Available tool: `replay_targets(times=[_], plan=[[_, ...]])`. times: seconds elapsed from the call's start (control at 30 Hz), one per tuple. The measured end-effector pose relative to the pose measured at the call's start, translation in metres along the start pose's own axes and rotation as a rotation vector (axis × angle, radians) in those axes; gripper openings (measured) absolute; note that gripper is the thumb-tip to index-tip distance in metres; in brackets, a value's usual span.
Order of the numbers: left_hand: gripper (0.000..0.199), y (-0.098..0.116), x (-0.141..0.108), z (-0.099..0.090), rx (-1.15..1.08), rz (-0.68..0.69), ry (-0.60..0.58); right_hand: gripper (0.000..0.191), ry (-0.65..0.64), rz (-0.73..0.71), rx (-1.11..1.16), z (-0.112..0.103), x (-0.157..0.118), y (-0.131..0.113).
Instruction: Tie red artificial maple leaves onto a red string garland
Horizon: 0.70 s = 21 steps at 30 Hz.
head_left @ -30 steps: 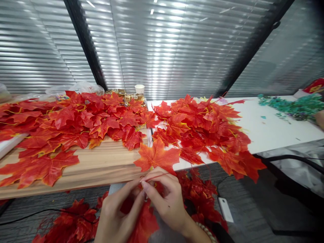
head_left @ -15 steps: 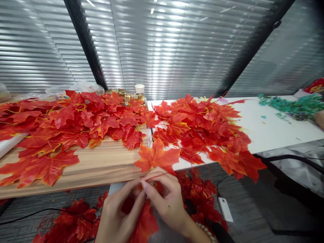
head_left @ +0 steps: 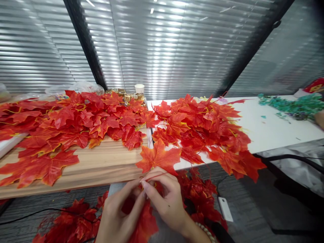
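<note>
An orange-red artificial maple leaf (head_left: 159, 157) rises above my fingers, its thin red stem running across them. My right hand (head_left: 164, 199) pinches this stem between thumb and fingers. Fingertip to fingertip with it, my left hand (head_left: 124, 206) is closed in a pinch at the same spot, around the stem. Exactly how the stem lies between the fingertips is hidden. Below my hands hangs another red maple leaf (head_left: 146, 224). A large pile of maple leaves (head_left: 83, 118) covers the wood-grain table to the left, and a second pile (head_left: 202, 125) spreads over the white table.
More leaves (head_left: 73, 221) lie low by the floor. A paper cup (head_left: 139, 88) and gold packets (head_left: 134, 99) stand at the back. Teal foliage (head_left: 301, 106) lies far right, beside part of another person's hand (head_left: 319, 118). A white power strip (head_left: 225, 209) rests on the floor.
The maple leaf above my fingers has tilted slightly to the right. Both hands stay pinched together in almost the same place.
</note>
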<state>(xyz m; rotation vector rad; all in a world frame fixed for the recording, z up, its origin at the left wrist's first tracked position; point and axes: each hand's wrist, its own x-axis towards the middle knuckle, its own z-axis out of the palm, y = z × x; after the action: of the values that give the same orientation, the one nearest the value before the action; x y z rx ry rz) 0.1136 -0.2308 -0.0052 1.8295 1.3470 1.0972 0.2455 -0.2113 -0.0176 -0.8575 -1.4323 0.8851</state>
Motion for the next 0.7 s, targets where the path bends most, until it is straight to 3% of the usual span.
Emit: replay_targets(times=[0.23,0.7], plan=[[0.023,-0.0001,-0.0006,0.0003,0.016,-0.071,-0.035,0.01,0.008,-0.008,-0.008,0.0,-0.0005,-0.0017],[0.02,0.0016,0.0017,0.0002,-0.007,0.007,0.022,0.009,-0.005,-0.007,0.014,-0.0003,0.0003,-0.0016]])
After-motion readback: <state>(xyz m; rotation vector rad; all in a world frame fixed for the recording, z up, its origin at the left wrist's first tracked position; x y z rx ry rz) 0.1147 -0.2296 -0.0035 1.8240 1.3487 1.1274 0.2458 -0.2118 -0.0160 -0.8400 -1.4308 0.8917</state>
